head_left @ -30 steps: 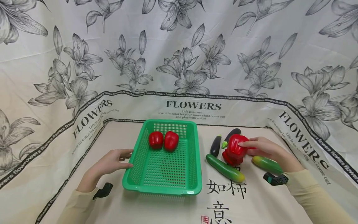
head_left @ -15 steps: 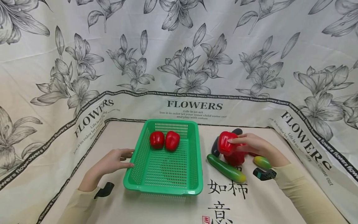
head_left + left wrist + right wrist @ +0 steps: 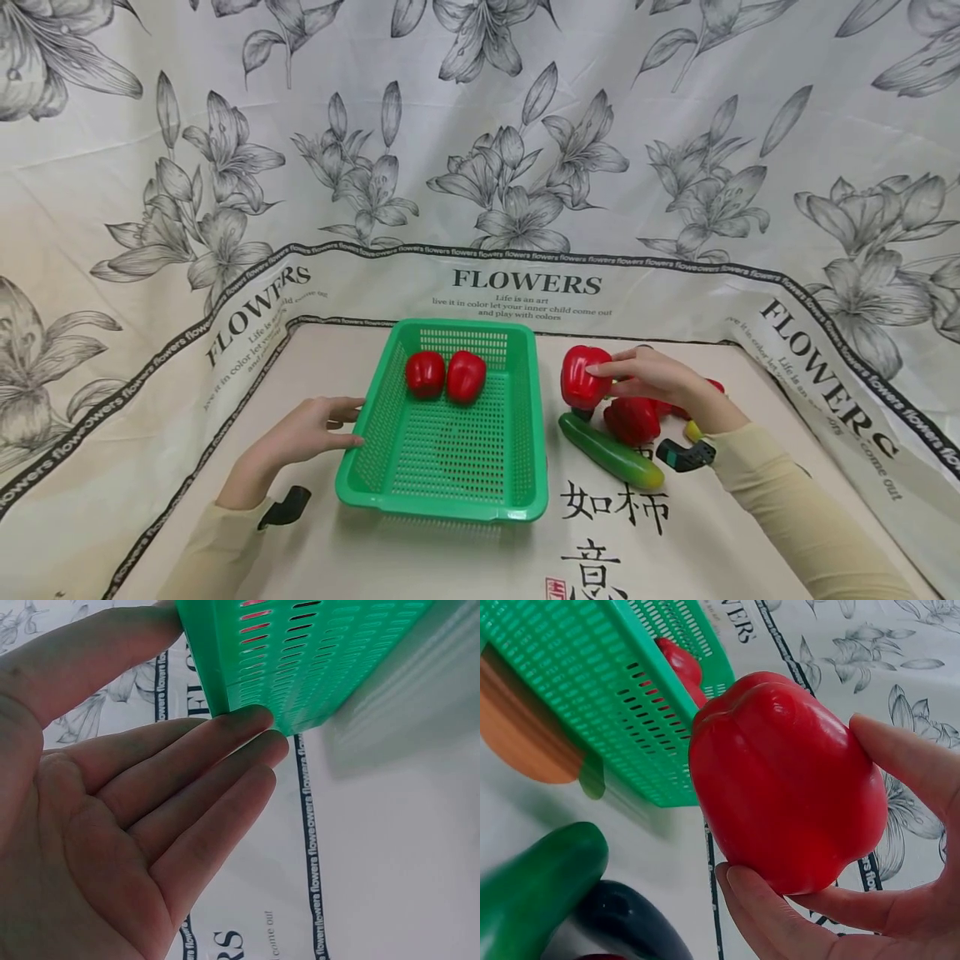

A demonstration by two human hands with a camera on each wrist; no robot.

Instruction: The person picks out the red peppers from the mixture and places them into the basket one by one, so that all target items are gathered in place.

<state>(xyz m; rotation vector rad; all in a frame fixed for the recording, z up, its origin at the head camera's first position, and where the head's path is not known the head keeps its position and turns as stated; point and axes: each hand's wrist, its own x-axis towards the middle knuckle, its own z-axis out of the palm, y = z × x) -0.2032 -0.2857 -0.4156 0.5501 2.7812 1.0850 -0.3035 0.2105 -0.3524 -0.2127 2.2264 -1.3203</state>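
Note:
My right hand (image 3: 652, 375) holds a red bell pepper (image 3: 581, 377) in the air, just right of the green plastic basket (image 3: 442, 513). In the right wrist view, the thumb and fingers pinch this bell pepper (image 3: 787, 784) from opposite sides. At the basket's left side, my left hand (image 3: 303, 433) touches the rim with its fingers and thumb; the left wrist view shows long, nearly straight fingers (image 3: 187, 776) against the green wall. Two more red bell peppers (image 3: 425, 375) lie at the back inside the basket.
Right of the basket lie a cucumber (image 3: 611, 452), another red pepper (image 3: 632, 419) and a dark eggplant (image 3: 634, 919). An orange, rounded thing with a green end (image 3: 532, 731) shows beside the basket's underside. Flower-printed cloth (image 3: 517, 167) walls the back and sides.
My right hand has carried the red bell pepper leftward, from above the other vegetables to close by the basket. The left hand stays at the basket's side.

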